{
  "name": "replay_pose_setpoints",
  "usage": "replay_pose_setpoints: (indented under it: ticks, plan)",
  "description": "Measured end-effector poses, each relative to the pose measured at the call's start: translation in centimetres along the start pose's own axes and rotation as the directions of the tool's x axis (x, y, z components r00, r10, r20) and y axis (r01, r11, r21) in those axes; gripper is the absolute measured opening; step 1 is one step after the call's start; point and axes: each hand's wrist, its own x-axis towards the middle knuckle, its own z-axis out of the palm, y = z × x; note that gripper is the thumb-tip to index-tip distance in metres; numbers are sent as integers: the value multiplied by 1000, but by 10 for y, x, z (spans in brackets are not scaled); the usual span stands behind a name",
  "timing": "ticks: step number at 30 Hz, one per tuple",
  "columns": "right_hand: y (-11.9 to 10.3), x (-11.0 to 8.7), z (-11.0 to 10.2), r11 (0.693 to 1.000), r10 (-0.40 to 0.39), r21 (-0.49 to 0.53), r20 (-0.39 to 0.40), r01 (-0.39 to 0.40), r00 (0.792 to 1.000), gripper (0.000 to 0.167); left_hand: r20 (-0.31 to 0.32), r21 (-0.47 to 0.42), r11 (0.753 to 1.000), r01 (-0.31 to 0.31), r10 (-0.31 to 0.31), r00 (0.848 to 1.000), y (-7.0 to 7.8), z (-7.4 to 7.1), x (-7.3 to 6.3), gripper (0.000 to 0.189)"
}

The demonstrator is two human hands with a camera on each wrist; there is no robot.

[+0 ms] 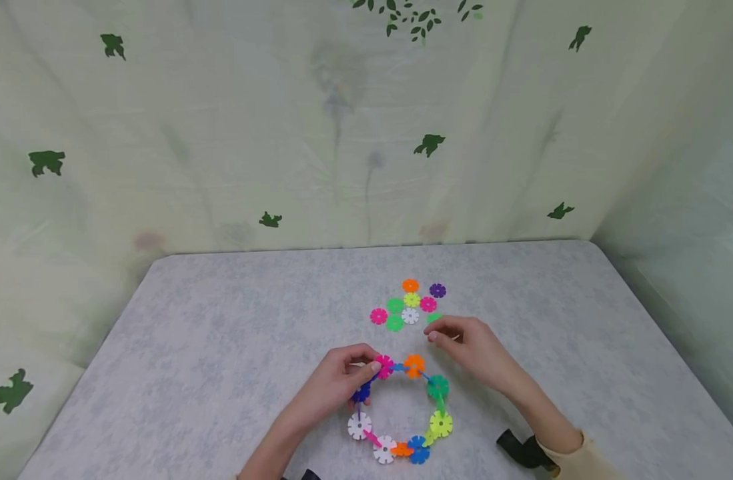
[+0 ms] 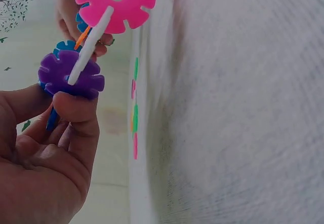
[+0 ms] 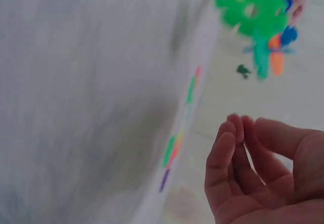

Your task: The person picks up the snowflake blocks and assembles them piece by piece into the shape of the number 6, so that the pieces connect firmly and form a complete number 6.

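Observation:
A ring of interlocking plastic snowflake discs (image 1: 441,425) in many colours is held up in front of me, some discs face-on and others edge-on between them. My left hand (image 1: 330,383) pinches it at the upper left, by a pink disc (image 1: 385,367) and a dark blue one (image 1: 361,392). Up close in the left wrist view, thumb and finger grip the edge of a purple disc (image 2: 76,75). To the ring's upper right is my right hand (image 1: 474,350), fingers loosely bent. The right wrist view shows nothing between those fingertips (image 3: 223,145).
Loose snowflake discs (image 1: 410,316) lie in a cluster on the grey table (image 1: 222,320) beyond the ring. One green disc (image 1: 435,317) is partly behind the right fingertips. A pale curtain with leaf prints (image 1: 429,145) stands behind the table.

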Motion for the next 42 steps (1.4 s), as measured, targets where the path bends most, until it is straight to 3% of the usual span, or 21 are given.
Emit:
replay_pose_setpoints:
  ticks: [4, 8, 13, 21, 29, 35, 42]
  plan:
    - [19, 20, -11, 997, 3, -78, -8, -3, 1000, 20, 4, -13, 1000, 14, -14, 1000, -4, -1, 2, 19]
    - [31, 34, -15, 989, 8, -150, 21, -5, 1000, 27, -8, 20, 1000, -17, 17, 1000, -7, -2, 3, 17]
    - [33, 44, -15, 969, 5, -247, 39, 5, 999, 26, -51, 64, 996, -64, 67, 996, -9, -3, 5, 15]
    - [27, 48, -12, 954, 79, -294, 45, -63, 996, 23, -69, 21, 993, -117, 118, 991, -9, -2, 7, 19]
    - [23, 43, -14, 966, 88, -252, 89, -63, 992, 23, -37, 17, 989, -145, 146, 989, -12, 2, 7, 22]
    - [19, 29, -13, 981, 66, -183, 40, -57, 997, 17, -9, 18, 985, -171, 172, 985, -11, 2, 6, 21]
    - [10, 5, -3, 1000, -3, -27, 2, 3, 1000, 17, 22, -6, 990, -143, 143, 989, -10, 1, 5, 19]
